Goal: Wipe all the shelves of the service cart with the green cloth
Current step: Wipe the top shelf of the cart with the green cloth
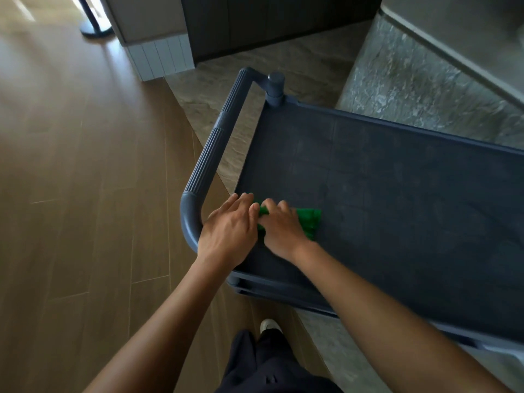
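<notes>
The dark blue service cart's top shelf [382,180] fills the right half of the head view. A green cloth [310,222] lies bunched in the shelf's near left corner. My right hand [280,229] lies on top of the cloth with curled fingers gripping it; most of the cloth is hidden under the hand. My left hand [229,225] rests beside it at the shelf's left edge, its fingertips touching the cloth's left end. The lower shelves are hidden under the top one, except for a sliver of rim [255,290] at the near corner.
The cart's ribbed handle [211,154] curves round the left end of the shelf. A grey stone counter [425,72] stands close behind the cart at the upper right. Wooden floor [85,180] spreads to the left. My legs and one shoe [269,326] are below.
</notes>
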`<state>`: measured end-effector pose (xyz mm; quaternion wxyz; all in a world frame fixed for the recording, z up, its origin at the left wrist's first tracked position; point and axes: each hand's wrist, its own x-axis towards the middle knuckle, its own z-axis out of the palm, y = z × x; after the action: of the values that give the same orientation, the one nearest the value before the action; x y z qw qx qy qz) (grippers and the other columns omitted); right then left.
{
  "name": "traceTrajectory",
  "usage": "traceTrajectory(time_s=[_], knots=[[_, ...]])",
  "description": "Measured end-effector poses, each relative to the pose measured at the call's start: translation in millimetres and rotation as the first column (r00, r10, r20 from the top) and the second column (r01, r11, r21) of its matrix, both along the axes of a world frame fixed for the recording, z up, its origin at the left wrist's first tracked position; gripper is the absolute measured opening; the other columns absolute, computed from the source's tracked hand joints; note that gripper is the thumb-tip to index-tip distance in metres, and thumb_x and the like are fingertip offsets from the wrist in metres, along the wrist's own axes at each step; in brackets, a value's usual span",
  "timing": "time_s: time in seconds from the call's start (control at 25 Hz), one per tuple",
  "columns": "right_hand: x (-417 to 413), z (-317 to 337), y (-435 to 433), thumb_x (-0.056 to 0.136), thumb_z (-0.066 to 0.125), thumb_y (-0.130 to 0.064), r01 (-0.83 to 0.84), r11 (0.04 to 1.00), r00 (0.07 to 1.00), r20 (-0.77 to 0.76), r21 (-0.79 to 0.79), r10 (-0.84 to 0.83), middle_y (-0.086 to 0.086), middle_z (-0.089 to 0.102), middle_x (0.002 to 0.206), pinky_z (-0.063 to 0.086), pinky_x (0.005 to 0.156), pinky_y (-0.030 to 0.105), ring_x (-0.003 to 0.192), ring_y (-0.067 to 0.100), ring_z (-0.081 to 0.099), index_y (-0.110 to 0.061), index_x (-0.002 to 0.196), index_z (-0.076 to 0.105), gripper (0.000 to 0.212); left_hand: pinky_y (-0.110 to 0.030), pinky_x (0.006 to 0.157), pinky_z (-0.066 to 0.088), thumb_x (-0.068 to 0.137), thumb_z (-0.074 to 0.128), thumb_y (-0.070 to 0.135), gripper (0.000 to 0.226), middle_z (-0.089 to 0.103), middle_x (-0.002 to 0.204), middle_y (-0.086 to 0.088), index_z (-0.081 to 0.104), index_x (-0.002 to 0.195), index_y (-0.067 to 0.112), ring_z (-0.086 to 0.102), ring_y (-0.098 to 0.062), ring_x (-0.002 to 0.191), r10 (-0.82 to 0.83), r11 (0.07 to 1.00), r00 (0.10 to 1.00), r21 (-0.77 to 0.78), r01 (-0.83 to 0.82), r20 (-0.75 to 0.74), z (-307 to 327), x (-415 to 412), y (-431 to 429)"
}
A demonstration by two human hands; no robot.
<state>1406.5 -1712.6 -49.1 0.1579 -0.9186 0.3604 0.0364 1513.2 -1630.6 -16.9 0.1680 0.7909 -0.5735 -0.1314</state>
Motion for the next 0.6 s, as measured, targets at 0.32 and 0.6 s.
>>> traceTrajectory(time_s=[0.32, 0.6], knots=[[-64, 1, 63, 0.084, 0.046, -0.009, -0.088, 0.996, 0.995, -0.04, 0.01, 0.088, 0.007, 0.036, 0.136, 0.028, 0.091, 0.041, 0.113, 0.032, 0.036, -0.015, 0.11, 0.065, 0.033, -0.04, 0.098, 0.042, 0.103, 0.023, 0.034, 0.043, 0.06, 0.125, -0.008, 0.053, 0.123, 0.011, 0.048, -0.023, 0.126, -0.055, 0.998, 0.998, -0.02, 0.055, 0.029, 3, -3, 1], [-120, -1, 46, 0.085, 0.046, -0.005, -0.043, 0.999, 0.998, -0.039, -0.001, 0.043, 0.003, 0.036, 0.139, 0.029, 0.098, 0.037, 0.117, 0.028, 0.035, -0.016, 0.113, 0.065, 0.035, -0.05, 0.105, 0.034, 0.093, 0.044, 0.017, 0.042, 0.049, 0.137, -0.022, 0.05, 0.13, -0.001, 0.04, -0.038, 0.132, -0.107, 0.981, 0.909, 0.193, 0.029, 0.403, 4, -32, 0]])
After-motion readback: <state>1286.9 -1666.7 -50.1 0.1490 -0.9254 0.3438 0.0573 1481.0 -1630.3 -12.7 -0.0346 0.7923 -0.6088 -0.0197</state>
